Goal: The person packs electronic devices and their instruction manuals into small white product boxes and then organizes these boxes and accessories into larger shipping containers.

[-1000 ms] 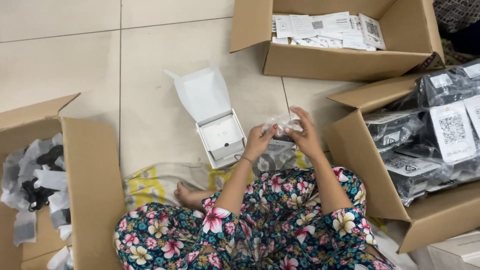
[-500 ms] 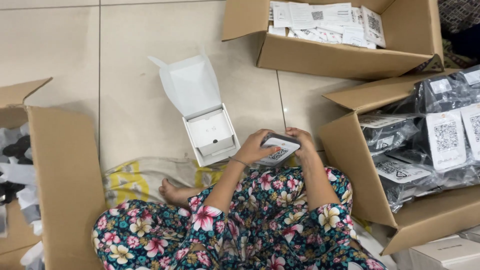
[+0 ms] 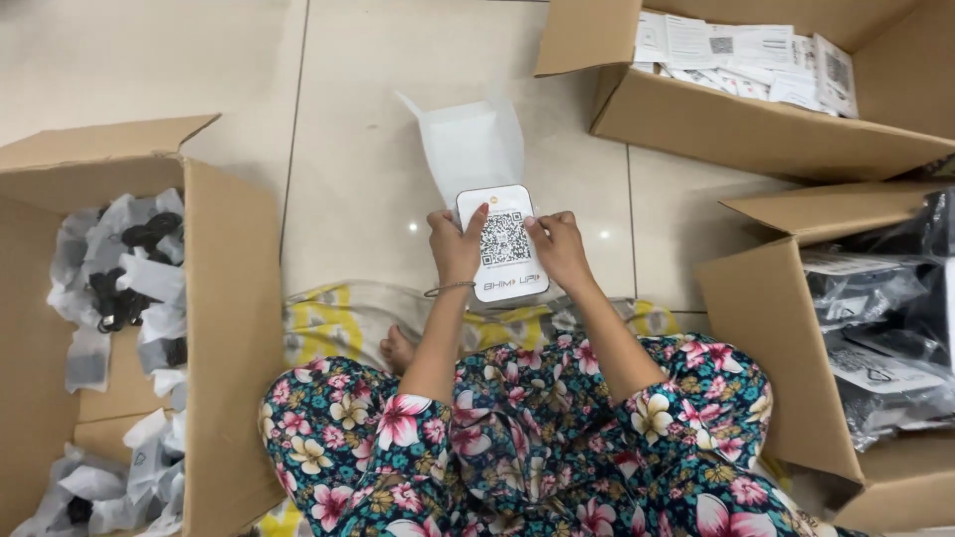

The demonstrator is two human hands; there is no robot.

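Head view: both hands grip one white device [image 3: 503, 251], left hand [image 3: 455, 245] on one side, right hand [image 3: 560, 249] on the other, right over a small white box [image 3: 472, 149] with its lid up. Could slip and hit the hard floor [image 3: 368, 169], or go in crooked and jam, if the grip is loose. Nearby: a box of black parts in bags [image 3: 119, 288], a box of papers [image 3: 746, 50], a box of dark bags [image 3: 875, 328]. Crossed legs in flower pants [image 3: 517, 447] crowd the space.
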